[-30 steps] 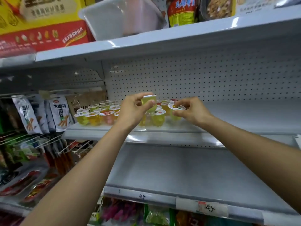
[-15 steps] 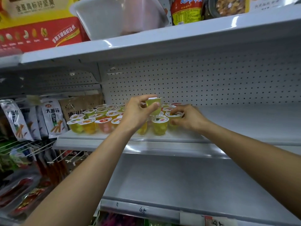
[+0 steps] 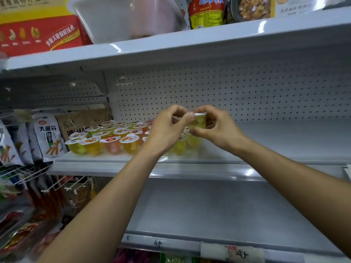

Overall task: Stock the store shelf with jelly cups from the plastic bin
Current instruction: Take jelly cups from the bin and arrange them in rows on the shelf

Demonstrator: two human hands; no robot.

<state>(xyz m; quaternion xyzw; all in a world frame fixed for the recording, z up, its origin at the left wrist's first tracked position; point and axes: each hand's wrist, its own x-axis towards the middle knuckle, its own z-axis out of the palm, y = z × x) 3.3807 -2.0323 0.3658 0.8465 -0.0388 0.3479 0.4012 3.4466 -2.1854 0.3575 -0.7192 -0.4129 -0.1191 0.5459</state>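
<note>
Held green cup (image 3: 199, 121) in air between both hands, just above right end of stocked cups (image 3: 112, 137) on middle shelf (image 3: 284, 143). Pinched its rim with left hand (image 3: 167, 130), thumb and forefinger curled; wrapped right hand (image 3: 218, 128) round its right side and base. Judged step as placing, not yet set down. Reckoned on lowering it upright next, onto bare shelf right of cluster, without toppling neighbours. Noted bin (image 3: 121, 18) on shelf above.

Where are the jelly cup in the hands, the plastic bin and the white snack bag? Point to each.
jelly cup (image 3: 199, 121): head view, green side wall.
plastic bin (image 3: 121, 19): head view, front wall.
white snack bag (image 3: 47, 138): head view, printed front.
</note>
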